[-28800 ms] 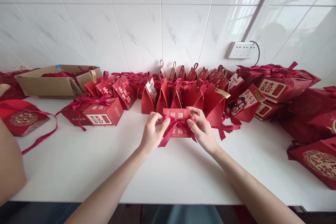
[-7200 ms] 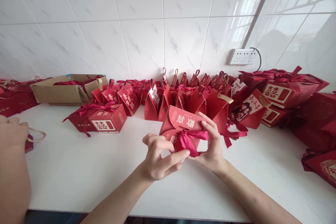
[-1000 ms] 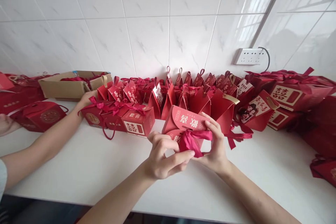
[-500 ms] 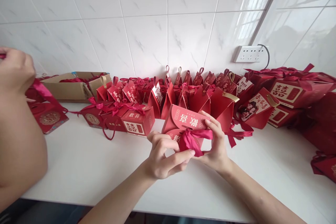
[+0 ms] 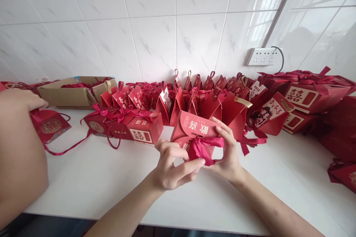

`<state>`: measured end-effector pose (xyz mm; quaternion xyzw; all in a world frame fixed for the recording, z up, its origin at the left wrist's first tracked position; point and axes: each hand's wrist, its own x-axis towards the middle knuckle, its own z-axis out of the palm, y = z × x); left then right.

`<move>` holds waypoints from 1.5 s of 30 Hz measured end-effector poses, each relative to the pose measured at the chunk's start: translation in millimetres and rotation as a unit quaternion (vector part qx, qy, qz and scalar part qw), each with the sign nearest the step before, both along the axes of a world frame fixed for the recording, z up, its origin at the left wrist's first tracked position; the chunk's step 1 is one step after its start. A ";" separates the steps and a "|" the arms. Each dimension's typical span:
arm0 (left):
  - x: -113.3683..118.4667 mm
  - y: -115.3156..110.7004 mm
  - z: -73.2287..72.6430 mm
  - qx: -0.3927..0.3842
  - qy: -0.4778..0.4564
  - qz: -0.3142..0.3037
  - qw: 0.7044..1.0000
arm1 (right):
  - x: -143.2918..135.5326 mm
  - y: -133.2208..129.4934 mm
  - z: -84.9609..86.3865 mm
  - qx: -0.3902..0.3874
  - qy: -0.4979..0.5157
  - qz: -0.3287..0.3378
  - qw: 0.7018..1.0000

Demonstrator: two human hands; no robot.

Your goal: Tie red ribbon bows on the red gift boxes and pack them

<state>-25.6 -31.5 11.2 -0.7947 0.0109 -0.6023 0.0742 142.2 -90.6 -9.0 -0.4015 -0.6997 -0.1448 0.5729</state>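
Observation:
A red box (image 5: 196, 124) with pale printed characters is held tilted above the white table (image 5: 111, 185). Across its front is a crimson ribbon bow (image 5: 204, 150). My left hand (image 5: 178, 164) pinches the lower part of the bow between thumb and fingers. On the box's right side, my right hand (image 5: 228, 148) grips it, fingertips at the upper edge and thumb low beside the ribbon. Just left of these stands a row of ribbon-tied red boxes (image 5: 146, 129), close to my left hand.
Another person's arm (image 5: 20, 148) reaches in at the left, hand near a red box (image 5: 52, 124). Cardboard trays (image 5: 66, 94) and rows of red boxes line the tiled wall. Stacked boxes (image 5: 319, 98) stand right, below a power strip (image 5: 261, 57).
The other person's hand has moved down and right toward the left box, and a ribbon now lies looped on the table. My hands and the held box look nearly unchanged.

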 end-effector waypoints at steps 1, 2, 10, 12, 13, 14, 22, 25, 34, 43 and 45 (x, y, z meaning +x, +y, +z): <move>-0.1 0.0 0.2 0.001 0.000 0.002 1.000 | -0.1 0.0 0.1 0.000 -0.001 -0.002 1.000; -0.3 -0.1 0.3 0.001 0.001 0.005 1.000 | 0.0 0.0 0.1 0.001 -0.001 -0.004 1.000; -0.8 -0.5 0.5 0.003 0.000 0.017 1.000 | 1.3 0.4 -0.6 0.003 0.000 0.003 1.000; -0.8 -0.6 0.5 0.003 -0.001 0.017 1.000 | 1.1 0.1 -0.6 0.000 0.000 0.006 1.000; -0.8 -0.6 0.5 0.004 -0.001 0.017 1.000 | 0.9 0.0 -0.5 -0.001 0.001 0.007 1.000; -0.8 -0.8 0.5 0.004 -0.002 0.017 1.000 | 0.8 -0.1 -0.4 -0.002 0.001 0.008 1.000; -0.3 -0.4 1.1 0.008 -0.005 0.021 1.000 | 0.1 -0.4 0.6 -0.007 0.002 0.003 1.000; 0.2 0.3 1.1 0.008 -0.006 0.017 1.000 | 0.2 -0.1 0.6 -0.005 0.002 0.004 1.000; -1.6 -1.6 3.8 0.009 0.000 0.018 1.000 | 1.3 -0.5 0.3 -0.008 -0.002 -0.001 1.000; -4.0 -2.2 5.4 0.016 0.007 0.016 1.000 | 1.3 -1.0 0.9 0.000 -0.004 -0.007 1.000; -4.2 -2.4 6.1 0.016 0.006 0.015 1.000 | 1.6 -1.0 0.6 0.003 -0.004 -0.004 1.000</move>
